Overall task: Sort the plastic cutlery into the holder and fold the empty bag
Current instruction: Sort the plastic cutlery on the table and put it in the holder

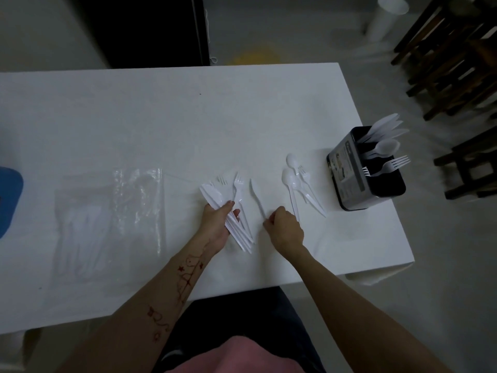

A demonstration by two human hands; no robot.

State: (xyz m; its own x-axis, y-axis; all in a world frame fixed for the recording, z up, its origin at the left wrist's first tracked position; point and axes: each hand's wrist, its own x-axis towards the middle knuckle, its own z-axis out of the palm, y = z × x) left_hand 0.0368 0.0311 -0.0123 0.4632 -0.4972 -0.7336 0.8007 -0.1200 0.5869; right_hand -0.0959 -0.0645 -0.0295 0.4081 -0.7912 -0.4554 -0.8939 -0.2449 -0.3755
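My left hand (216,224) is closed around a fanned bunch of white plastic knives (215,196), with a couple of forks (236,184) lying beside it. My right hand (285,227) pinches the handle end of a single knife (256,195) that lies on the white table (161,117). Two spoons and a fork (298,184) lie loose to the right. The black holder (360,179) stands at the table's right edge with knives, a spoon and forks upright in it. A clear plastic bag (113,222) lies flat on the left, with some cutlery faintly visible inside.
A blue object (8,197) pokes in at the left edge. Dark wooden stools (457,63) stand on the floor beyond the table's right end, and a white stand (384,20) is at the back. The table's front edge runs just before my lap.
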